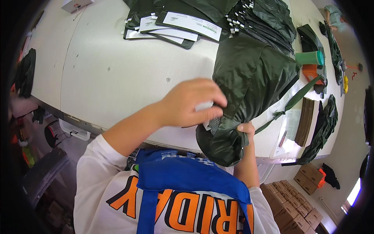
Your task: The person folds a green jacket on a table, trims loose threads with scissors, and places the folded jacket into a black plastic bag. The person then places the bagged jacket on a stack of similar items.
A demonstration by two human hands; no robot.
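A dark green, shiny garment [249, 74] lies bunched at the table's near edge, its lower end hanging toward my lap. My right hand [246, 130] grips its folded near part, the fingers mostly hidden under the fabric. At its left edge my left hand [194, 102] is closed, thumb and fingers pinching beside an opening. Grey mesh lining [214, 124] shows in that opening, with a small white piece between the left fingers that I cannot make out. A green strap [298, 97] trails from the garment to the right.
Folded dark garments with white cards [193, 25] are stacked at the far side, beside a pile with small white tags [237, 17]. To the right are a green cylinder [309, 58], an orange box [310, 73], brown cardboard [305, 121] and a pen [283, 138]. Cartons [290, 202] stand lower right.
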